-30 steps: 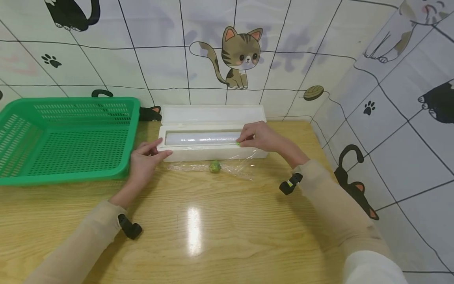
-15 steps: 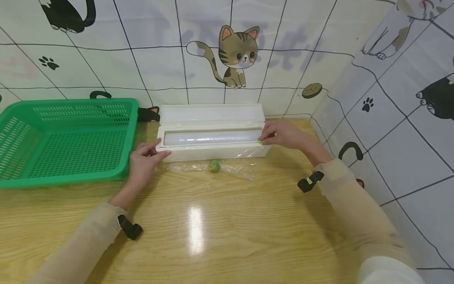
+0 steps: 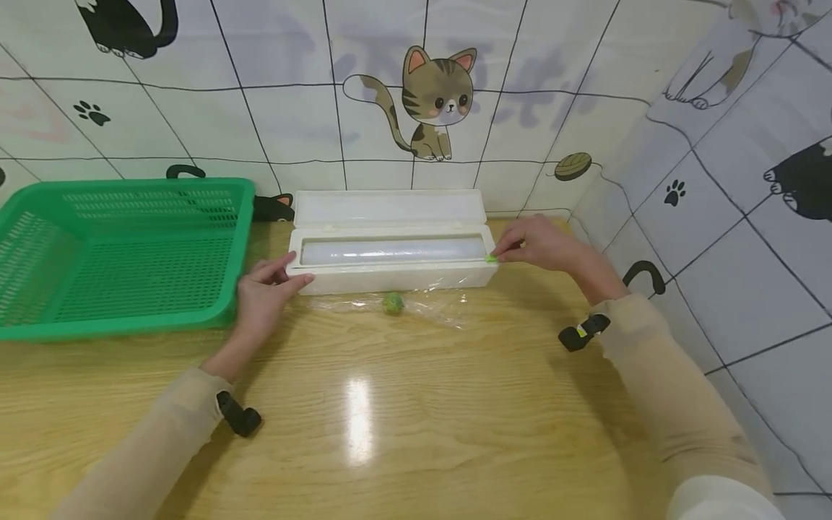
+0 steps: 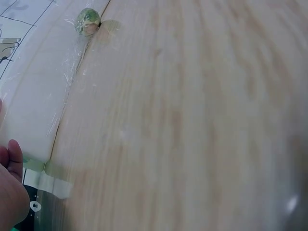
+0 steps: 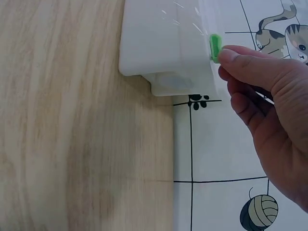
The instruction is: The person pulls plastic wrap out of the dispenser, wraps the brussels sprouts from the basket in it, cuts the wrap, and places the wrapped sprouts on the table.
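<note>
A white cling film dispenser stands at the back of the table with its lid raised. Inside lies a roll of cling film. My left hand holds the dispenser's left end, thumb against the front and fingers at the top corner. At the opposite end, my right hand pinches the small green slide cutter between thumb and index finger. Clear film hangs over the front edge onto the table. On or in that film sits a Brussels sprout, also visible in the left wrist view.
A green plastic basket stands on the left, close to my left hand. The wooden table extends in front of the dispenser. A wall covering with cat drawings rises behind and to the right.
My right hand has slid the green cutter rightward along the dispenser's front edge to its right end. The left hand, dispenser and Brussels sprout have stayed in place.
</note>
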Available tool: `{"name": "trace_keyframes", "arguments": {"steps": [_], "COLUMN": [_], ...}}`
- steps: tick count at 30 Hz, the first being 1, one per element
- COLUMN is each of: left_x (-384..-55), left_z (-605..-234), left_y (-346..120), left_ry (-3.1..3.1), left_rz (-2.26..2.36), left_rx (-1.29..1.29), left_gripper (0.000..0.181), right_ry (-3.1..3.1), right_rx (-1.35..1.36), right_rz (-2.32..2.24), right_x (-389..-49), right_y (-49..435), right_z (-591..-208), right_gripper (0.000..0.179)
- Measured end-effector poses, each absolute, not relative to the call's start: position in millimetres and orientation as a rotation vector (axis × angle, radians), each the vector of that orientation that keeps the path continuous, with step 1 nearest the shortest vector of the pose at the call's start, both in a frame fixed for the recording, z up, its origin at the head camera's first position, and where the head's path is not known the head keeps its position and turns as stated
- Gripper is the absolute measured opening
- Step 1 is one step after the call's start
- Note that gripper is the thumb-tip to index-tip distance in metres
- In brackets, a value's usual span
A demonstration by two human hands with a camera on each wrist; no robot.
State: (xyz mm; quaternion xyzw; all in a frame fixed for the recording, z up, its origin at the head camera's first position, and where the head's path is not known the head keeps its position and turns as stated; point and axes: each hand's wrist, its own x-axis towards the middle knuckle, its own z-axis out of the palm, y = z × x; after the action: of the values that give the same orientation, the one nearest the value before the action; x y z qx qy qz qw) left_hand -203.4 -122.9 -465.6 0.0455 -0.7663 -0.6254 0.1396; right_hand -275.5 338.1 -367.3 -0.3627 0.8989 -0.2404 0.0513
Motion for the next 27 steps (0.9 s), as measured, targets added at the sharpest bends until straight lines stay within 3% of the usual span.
{"name": "trace_keyframes", "arguments": {"steps": [10, 18, 27], "left_x": [-193, -193, -192], "left_z": [-458, -450, -448], "left_y": [-111, -107, -107], "left_ry": [-2.180, -2.263, -2.297], "left_rz": [-1.766, -1.626, -1.621], "left_rx": [0.137, 0.028, 0.019], "left_gripper": [0.037, 0.029, 0.026], "right_ry": [2.814, 2.863, 2.911], "right_rx": [-0.923, -0.996, -1.030], "right_rz": [-0.780, -0.855, -0.929], "right_x": [-259, -248, -246], "right_y": [326, 306, 304], "right_z": [-365, -386, -398], "right_gripper": [0.010, 0.017, 0.013]}}
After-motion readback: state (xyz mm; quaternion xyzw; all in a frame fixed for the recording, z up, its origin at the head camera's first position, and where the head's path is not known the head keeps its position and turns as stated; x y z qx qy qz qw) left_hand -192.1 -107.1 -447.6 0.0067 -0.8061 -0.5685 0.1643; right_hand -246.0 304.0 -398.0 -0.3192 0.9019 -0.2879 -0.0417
